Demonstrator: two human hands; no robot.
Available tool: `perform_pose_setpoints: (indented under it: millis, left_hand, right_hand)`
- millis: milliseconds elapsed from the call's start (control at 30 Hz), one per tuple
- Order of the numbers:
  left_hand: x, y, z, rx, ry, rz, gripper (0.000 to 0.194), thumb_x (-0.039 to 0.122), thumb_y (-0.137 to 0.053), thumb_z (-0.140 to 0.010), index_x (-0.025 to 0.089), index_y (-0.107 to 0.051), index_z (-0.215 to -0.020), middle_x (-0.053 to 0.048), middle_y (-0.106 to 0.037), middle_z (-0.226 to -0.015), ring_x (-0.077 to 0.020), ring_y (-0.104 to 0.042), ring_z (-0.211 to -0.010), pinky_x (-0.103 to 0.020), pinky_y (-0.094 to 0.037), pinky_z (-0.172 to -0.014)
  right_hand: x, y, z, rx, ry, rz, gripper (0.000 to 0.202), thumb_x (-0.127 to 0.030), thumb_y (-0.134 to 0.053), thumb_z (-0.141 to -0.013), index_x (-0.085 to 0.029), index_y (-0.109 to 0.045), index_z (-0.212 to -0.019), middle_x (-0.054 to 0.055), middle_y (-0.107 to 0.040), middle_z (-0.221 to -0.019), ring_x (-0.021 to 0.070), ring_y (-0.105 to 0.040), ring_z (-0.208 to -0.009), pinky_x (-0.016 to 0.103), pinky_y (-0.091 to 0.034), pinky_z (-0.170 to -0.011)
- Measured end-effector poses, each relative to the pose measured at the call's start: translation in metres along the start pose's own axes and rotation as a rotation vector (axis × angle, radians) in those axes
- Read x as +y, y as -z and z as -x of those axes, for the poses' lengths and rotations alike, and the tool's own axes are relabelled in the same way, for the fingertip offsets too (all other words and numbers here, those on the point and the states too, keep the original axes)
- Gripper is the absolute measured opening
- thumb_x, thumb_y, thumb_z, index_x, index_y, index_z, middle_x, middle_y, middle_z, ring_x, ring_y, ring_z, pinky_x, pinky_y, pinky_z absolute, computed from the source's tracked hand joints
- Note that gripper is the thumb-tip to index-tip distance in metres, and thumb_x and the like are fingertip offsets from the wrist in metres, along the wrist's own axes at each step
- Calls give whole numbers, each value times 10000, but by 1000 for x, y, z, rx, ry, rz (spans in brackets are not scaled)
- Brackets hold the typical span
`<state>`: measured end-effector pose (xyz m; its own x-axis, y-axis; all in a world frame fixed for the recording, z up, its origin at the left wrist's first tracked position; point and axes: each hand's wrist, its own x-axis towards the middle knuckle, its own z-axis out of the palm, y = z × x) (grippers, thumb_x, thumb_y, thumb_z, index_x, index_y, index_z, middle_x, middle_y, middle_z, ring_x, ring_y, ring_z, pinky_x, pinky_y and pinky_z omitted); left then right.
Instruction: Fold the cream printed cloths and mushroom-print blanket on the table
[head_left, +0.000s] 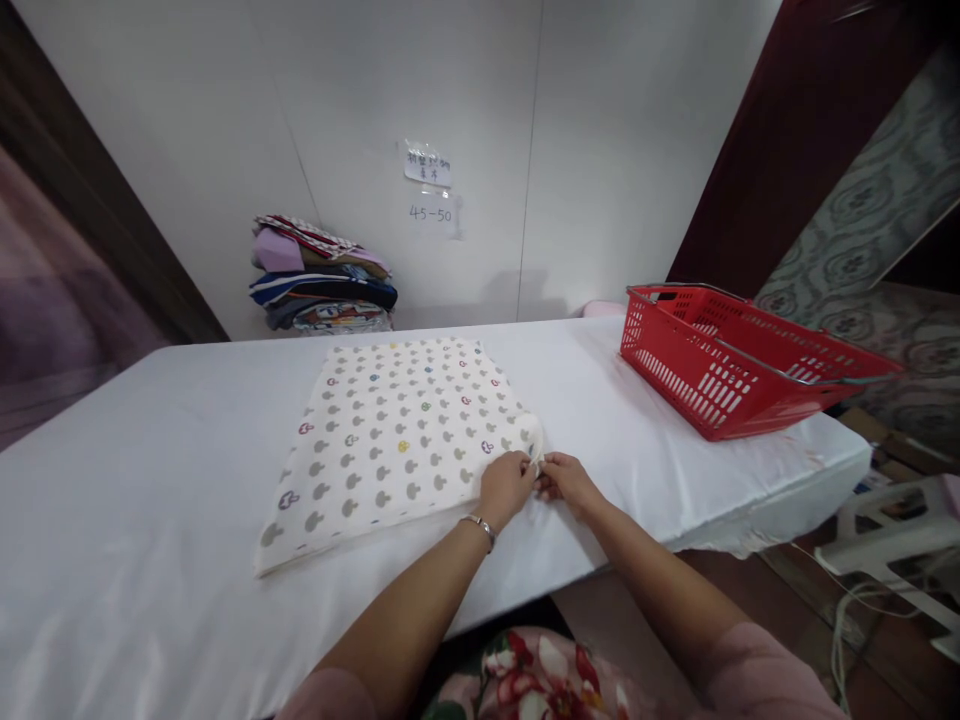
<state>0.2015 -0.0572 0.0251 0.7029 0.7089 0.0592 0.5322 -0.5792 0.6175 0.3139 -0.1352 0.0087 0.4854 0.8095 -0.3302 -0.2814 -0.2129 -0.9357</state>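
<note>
A white cloth (390,430) printed with grey and coloured mushroom shapes lies folded flat on the white-covered table (187,420). Its near right corner is lifted and bunched between my two hands. My left hand (507,486), with a silver bracelet at the wrist, is closed on that corner. Close against it on the right, my right hand (564,478) pinches the same corner with its fingertips. What lies right between the fingers is partly hidden by the cloth.
A red plastic basket (675,350) with metal handles stands at the table's right. Folded clothes (322,280) are stacked by the wall behind the table. Paper labels (433,214) hang on the wall. At lower right is a white plastic stool (885,530) beside a cable.
</note>
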Motion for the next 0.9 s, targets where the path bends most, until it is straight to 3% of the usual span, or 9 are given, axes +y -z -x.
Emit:
perform_pose_setpoints:
  millis: [167,367,567,733,800,900]
  left_hand:
    - [-1,4,-2,-25,-9,-8,232,268,-418,-851,194,-622,-768,-22,-651,-802,-141,-561,-725,-254,-357,-617]
    - [0,8,1,-68,-130,-70,266,288,-407,-868,190,-601,-712,-22,-634,-785,-141,-556,-715,-256,-346,-602]
    - [1,8,-3,-114,-95,-98,356,303,-326,-900,175,-622,-748,-44,-644,-797,-148,-562,-748,-254,-353,-629]
    - [0,9,-3,-146,-81,-75,292,289,-378,-874,180,-609,-734,-29,-636,-760,-145,-553,-708,-252,-342,-604]
    - [1,13,-4,-111,-69,-102,229,251,-403,-857,184,-603,-767,-21,-631,-785,-140,-554,-723,-250,-349,-615]
    - [2,20,-6,57,-100,-236,196,193,-398,-851,187,-591,-880,-36,-613,-897,-156,-556,-817,-268,-371,-683]
  right_hand:
    - [-1,-3,3,56,4,15,105,-264,-552,-752,-166,-542,-788,30,-646,-594,114,-586,-470,191,-453,-402]
    - [2,-4,3,53,45,30,136,-292,-574,-719,-170,-550,-775,15,-639,-599,123,-599,-513,179,-423,-382]
    - [3,-2,4,21,83,68,265,-417,-609,-714,-169,-566,-798,13,-638,-634,130,-607,-538,175,-397,-367]
    - [3,-2,0,19,61,71,257,-399,-613,-697,-169,-552,-793,14,-634,-587,135,-599,-505,187,-396,-370]
    - [3,-2,0,30,51,46,238,-376,-608,-688,-168,-547,-788,12,-632,-569,132,-587,-481,193,-396,-372]
    - [2,-3,1,62,49,0,234,-370,-606,-674,-169,-539,-773,4,-623,-541,123,-567,-455,194,-393,-376]
